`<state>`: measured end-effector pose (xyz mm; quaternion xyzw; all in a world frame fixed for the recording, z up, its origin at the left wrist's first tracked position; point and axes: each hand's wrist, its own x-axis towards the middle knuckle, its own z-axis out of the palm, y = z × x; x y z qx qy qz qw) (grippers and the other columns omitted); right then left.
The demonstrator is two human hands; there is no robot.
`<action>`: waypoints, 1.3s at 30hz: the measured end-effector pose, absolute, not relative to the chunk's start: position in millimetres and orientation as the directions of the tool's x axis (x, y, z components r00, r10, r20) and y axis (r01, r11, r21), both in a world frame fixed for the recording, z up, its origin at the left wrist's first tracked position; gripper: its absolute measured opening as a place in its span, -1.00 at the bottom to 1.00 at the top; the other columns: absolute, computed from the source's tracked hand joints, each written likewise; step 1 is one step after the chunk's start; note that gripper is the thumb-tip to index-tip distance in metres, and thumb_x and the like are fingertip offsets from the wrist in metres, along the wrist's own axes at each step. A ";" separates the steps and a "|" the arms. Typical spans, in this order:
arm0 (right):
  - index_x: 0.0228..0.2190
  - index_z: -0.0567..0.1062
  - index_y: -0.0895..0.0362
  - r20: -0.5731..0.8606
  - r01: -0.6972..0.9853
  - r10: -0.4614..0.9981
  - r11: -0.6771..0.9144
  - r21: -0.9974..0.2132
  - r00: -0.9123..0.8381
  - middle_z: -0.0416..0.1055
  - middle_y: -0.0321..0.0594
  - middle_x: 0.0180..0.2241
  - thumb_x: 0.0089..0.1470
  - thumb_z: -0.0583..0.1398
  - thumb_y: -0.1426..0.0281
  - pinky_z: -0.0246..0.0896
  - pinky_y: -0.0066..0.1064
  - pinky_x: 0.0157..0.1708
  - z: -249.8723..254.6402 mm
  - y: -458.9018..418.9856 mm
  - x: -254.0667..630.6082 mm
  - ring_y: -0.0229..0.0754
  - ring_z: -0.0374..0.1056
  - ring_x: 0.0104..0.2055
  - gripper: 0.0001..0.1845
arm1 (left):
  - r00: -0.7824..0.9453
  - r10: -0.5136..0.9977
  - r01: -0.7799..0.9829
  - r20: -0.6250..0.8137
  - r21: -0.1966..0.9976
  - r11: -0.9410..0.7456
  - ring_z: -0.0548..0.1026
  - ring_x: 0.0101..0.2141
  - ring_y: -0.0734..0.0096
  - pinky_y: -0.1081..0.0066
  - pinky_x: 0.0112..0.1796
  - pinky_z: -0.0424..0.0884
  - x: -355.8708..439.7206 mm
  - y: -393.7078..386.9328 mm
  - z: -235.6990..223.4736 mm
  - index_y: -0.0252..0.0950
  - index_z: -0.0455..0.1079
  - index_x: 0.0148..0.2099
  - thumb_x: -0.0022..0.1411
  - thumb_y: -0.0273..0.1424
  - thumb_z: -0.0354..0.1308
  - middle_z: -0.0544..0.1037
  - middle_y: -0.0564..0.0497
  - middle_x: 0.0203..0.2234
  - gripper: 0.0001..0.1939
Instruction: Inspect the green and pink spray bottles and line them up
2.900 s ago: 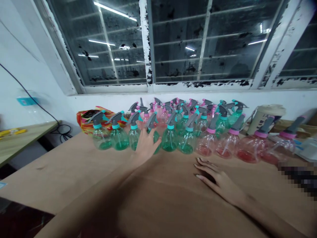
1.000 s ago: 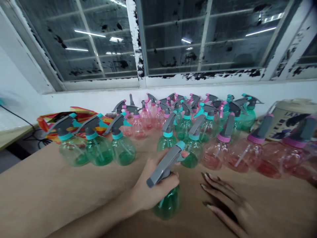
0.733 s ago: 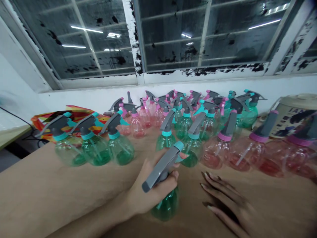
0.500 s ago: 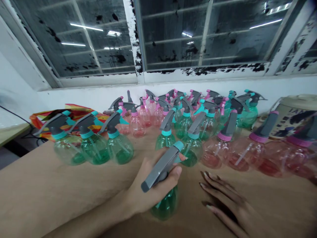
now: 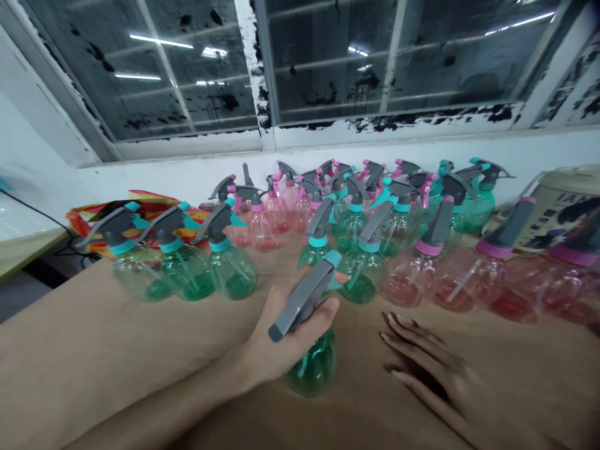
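Near the middle of the table, my left hand (image 5: pixel 281 344) is wrapped round the neck of a green spray bottle (image 5: pixel 313 369), just below its grey spray head. The bottle's turquoise nozzle points away from me to the right. My right hand (image 5: pixel 435 369) lies on the tabletop to the right, fingers stretched and apart, holding nothing. Just beyond the held bottle stand a green spray bottle (image 5: pixel 363 281) and, to its right, several pink spray bottles (image 5: pixel 405 284). To the left, three green spray bottles (image 5: pixel 234 275) stand in a row.
More pink and green spray bottles (image 5: pixel 351 228) crowd the back of the wooden table (image 5: pixel 117 362), near the wall under the window. A red and yellow bag (image 5: pixel 89 219) lies behind the left row. At far right stands a cream-coloured container (image 5: pixel 557 206) with dark print.
The view has shifted slightly, with the table items appearing a little higher. My left hand keeps its hold on the green spray bottle, and my right hand stays resting on the table.
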<state>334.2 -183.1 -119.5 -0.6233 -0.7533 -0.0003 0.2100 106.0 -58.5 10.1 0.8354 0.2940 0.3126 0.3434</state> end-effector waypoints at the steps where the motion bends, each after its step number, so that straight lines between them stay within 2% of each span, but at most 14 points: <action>1: 0.17 0.17 -0.01 0.313 0.936 0.942 0.217 -0.278 -0.125 0.13 -0.23 0.20 0.19 0.03 0.26 0.11 -0.06 0.11 -119.3 -183.2 334.2 -0.03 0.08 0.20 -0.48 | 0.637 0.699 0.263 0.324 0.762 -0.592 0.26 -0.68 0.49 0.49 -0.62 0.29 106.1 -58.6 9.7 -0.21 0.36 -0.06 0.19 -0.33 -0.01 0.30 0.17 -0.68 -0.72; 6: 0.15 0.21 -0.02 0.326 0.932 0.938 0.219 -0.290 -0.118 0.14 -0.24 0.20 0.17 0.05 0.24 0.08 -0.03 0.12 -119.9 -183.9 335.1 -0.02 0.08 0.21 -0.49 | 0.633 0.675 0.230 0.379 0.741 -0.631 0.26 -0.63 0.47 0.48 -0.60 0.30 105.7 -59.0 10.0 -0.23 0.36 -0.02 0.15 -0.37 0.00 0.31 0.15 -0.64 -0.66; 10: 0.15 0.22 0.00 0.326 0.930 0.936 0.234 -0.284 -0.136 0.12 -0.23 0.21 0.17 0.06 0.26 0.08 -0.03 0.13 -118.8 -184.1 335.8 -0.02 0.05 0.22 -0.49 | 0.640 0.689 0.245 0.340 0.759 -0.603 0.36 -0.57 0.44 0.44 -0.50 0.40 105.9 -59.3 9.2 -0.22 0.35 0.03 0.17 -0.35 0.02 0.41 0.10 -0.57 -0.64; 13: 0.15 0.21 -0.01 0.327 0.926 0.936 0.231 -0.299 -0.128 0.14 -0.24 0.20 0.16 0.06 0.26 0.09 -0.04 0.12 -117.6 -184.3 336.0 -0.02 0.07 0.21 -0.49 | 0.641 0.706 0.210 0.301 0.816 -0.538 0.47 -0.43 0.39 0.40 -0.34 0.48 107.6 -60.9 9.1 -0.23 0.34 0.05 0.18 -0.36 0.05 0.51 0.03 -0.43 -0.63; 16: 0.14 0.22 -0.03 0.325 0.926 0.938 0.226 -0.304 -0.122 0.15 -0.26 0.19 0.16 0.07 0.26 0.08 -0.05 0.13 -118.1 -184.1 336.0 -0.02 0.09 0.20 -0.49 | 0.642 0.714 0.169 0.280 0.856 -0.488 0.52 -0.30 0.36 0.39 -0.21 0.48 109.2 -61.7 10.5 -0.25 0.35 0.04 0.18 -0.40 0.05 0.54 -0.03 -0.31 -0.64; 19: 0.15 0.21 -0.03 0.323 0.928 0.938 0.223 -0.298 -0.122 0.13 -0.26 0.20 0.15 0.08 0.24 0.06 -0.05 0.14 -119.7 -183.7 336.1 0.00 0.06 0.21 -0.48 | 0.665 0.706 0.177 0.246 0.866 -0.468 0.53 -0.32 0.35 0.41 -0.27 0.50 108.9 -59.8 11.8 -0.25 0.35 0.04 0.19 -0.40 0.04 0.56 -0.04 -0.32 -0.64; 22: 0.16 0.20 -0.02 0.319 0.924 0.938 0.235 -0.301 -0.134 0.12 -0.25 0.21 0.17 0.06 0.26 0.09 -0.06 0.12 -120.2 -183.6 336.2 -0.01 0.06 0.21 -0.48 | 0.694 0.674 0.182 0.253 0.844 -0.504 0.53 -0.30 0.38 0.41 -0.21 0.47 107.4 -56.5 12.4 -0.24 0.33 0.04 0.19 -0.39 0.05 0.55 -0.02 -0.30 -0.65; 25: 0.16 0.19 -0.01 0.326 0.928 0.935 0.239 -0.285 -0.140 0.14 -0.23 0.20 0.17 0.06 0.26 0.08 -0.06 0.12 -118.9 -184.0 336.1 -0.02 0.07 0.20 -0.48 | 0.707 0.663 0.231 0.247 0.805 -0.547 0.52 -0.44 0.40 0.37 -0.25 0.48 105.9 -55.1 12.3 -0.22 0.30 0.06 0.22 -0.37 0.00 0.50 0.09 -0.53 -0.65; 27: 0.16 0.19 -0.01 0.324 0.932 0.936 0.233 -0.278 -0.137 0.14 -0.23 0.20 0.16 0.06 0.25 0.08 -0.06 0.12 -117.2 -184.2 335.9 -0.02 0.07 0.21 -0.47 | 0.708 0.661 0.258 0.249 0.780 -0.570 0.50 -0.46 0.36 0.36 -0.32 0.48 105.2 -55.4 11.5 -0.23 0.31 0.04 0.22 -0.35 -0.01 0.44 0.11 -0.61 -0.67; 33: 0.16 0.18 0.00 0.330 0.924 0.933 0.247 -0.291 -0.145 0.14 -0.21 0.20 0.17 0.05 0.27 0.08 -0.04 0.11 -116.0 -184.0 335.9 -0.01 0.07 0.20 -0.48 | 0.654 0.701 0.309 0.285 0.745 -0.591 0.51 -0.37 0.32 0.39 -0.38 0.45 106.4 -57.1 10.3 -0.23 0.34 -0.15 0.25 -0.26 -0.01 0.47 0.06 -0.52 -0.79; 39: 0.16 0.19 -0.05 0.318 0.914 0.940 0.231 -0.333 -0.122 0.14 -0.27 0.20 0.16 0.06 0.26 0.03 -0.08 0.15 -117.4 -184.3 335.9 -0.03 0.06 0.21 -0.48 | 0.644 0.711 0.365 0.281 0.705 -0.609 0.44 -0.49 0.41 0.43 -0.47 0.40 106.8 -58.6 17.3 -0.23 0.29 -0.33 0.25 -0.22 -0.04 0.43 0.10 -0.56 -0.78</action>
